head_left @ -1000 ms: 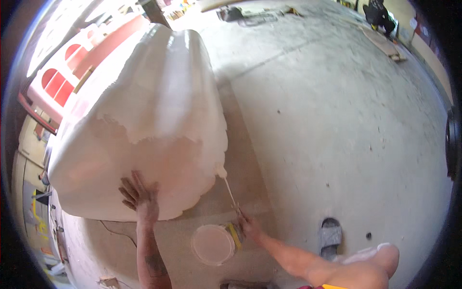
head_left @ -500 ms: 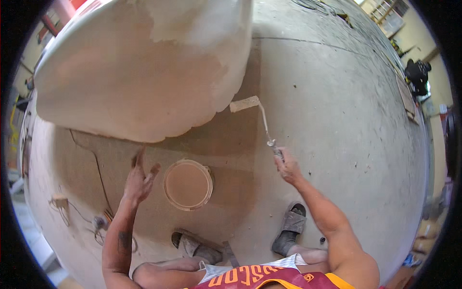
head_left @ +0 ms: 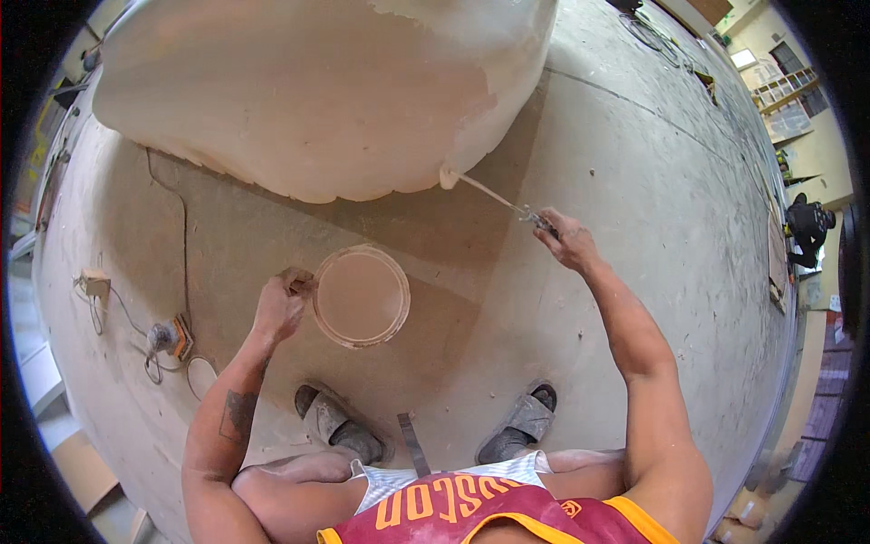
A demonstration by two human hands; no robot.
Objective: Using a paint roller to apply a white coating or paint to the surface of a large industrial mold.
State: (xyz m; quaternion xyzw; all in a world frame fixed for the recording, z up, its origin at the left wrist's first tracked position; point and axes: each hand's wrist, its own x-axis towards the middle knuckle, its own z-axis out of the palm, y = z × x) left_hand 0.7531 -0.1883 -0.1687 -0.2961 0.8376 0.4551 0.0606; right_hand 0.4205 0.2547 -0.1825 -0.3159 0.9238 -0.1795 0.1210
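My right hand is wrapped round the handle of a paint roller. The roller's head, seen nearly end-on, is at the lower edge of a large, curved, smooth shell, patched white and pinkish beige. Whether the roller touches the shell cannot be told for sure. My left hand is closed at the left rim of a round bucket, fingers curled against the rim. Pinkish-beige paint-like liquid shows inside the bucket, which stands on the floor in front of my feet.
A sander with an orange base lies on the floor at the left, beside a small box with cords. A dark cable runs toward the shell. A flat dark strip lies between my sandals. Coiled hoses lie far right.
My left hand has gone from open fingers to closed at the bucket's rim. The roller has turned from lying crosswise to nearly end-on. The whole view has shifted, showing the shell higher up.
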